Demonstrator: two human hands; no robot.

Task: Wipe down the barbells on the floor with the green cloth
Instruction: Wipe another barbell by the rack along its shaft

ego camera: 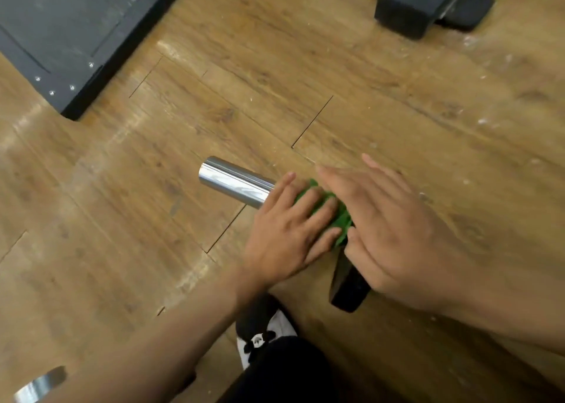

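**Now mid-wipe on the chrome sleeve**

Both hands are down on one barbell (234, 185), which lies slantwise on the floor (397, 112). The cloth (333, 216) is bunched over the bar just beside its bare chrome end, between the two hands.

The left hand (287, 234) lies on the cloth with its fingers spread apart and fairly straight, pressing rather than gripping. The right hand (397, 228) reaches across the bar on the other side of the cloth, fingers straight and close together. I cannot tell whether its palm bears on the bar or only hovers over it. A black part (348, 286) of the bar shows under that hand. A second chrome end (39, 384) pokes out at the lower left, partly hidden by the left forearm, and is probably another bar waiting its turn.

The step in hand looks like the wipe of this sleeve, and the shiny stretch out to the tip is uncovered. The next move likely calls for sliding the cloth along that stretch under steady downward pressure. The bar is round and may roll, so the right hand should hold it steady.
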